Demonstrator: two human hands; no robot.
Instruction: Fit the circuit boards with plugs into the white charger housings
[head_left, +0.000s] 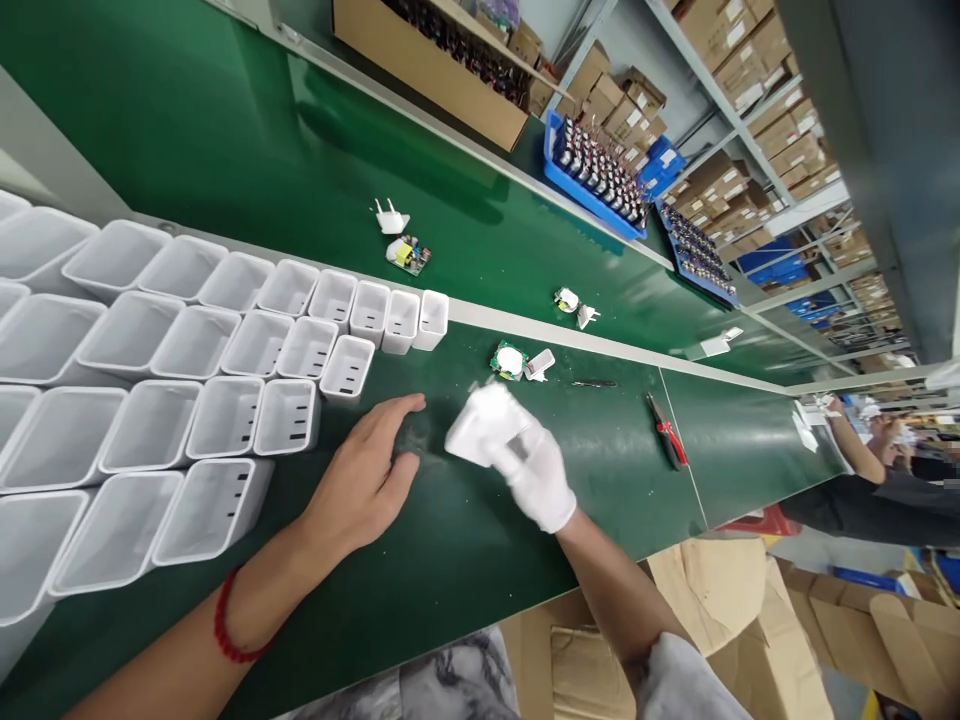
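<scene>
My left hand (pixel 365 470) is bare, with a red beaded bracelet on the wrist. It hovers over or rests on the green bench, thumb and index finger apart, holding nothing. My right hand (pixel 541 478) wears a white glove and grips a white plastic case (pixel 480 428), blurred and partly hidden by the fingers. Left of my hands stand rows of open white plastic cases (pixel 225 415), several with dark slots inside. Just beyond the held case lie a green circuit board (pixel 508 361) with a white part on it and a small white shell (pixel 539 365).
Red-handled pliers (pixel 667 435) and a thin dark tool (pixel 594 384) lie to the right. Behind the ledge are plug parts (pixel 391 218) and a circuit board (pixel 409 255). Blue trays (pixel 592 180) of components stand farther back. A co-worker's arm (pixel 859 450) shows at far right.
</scene>
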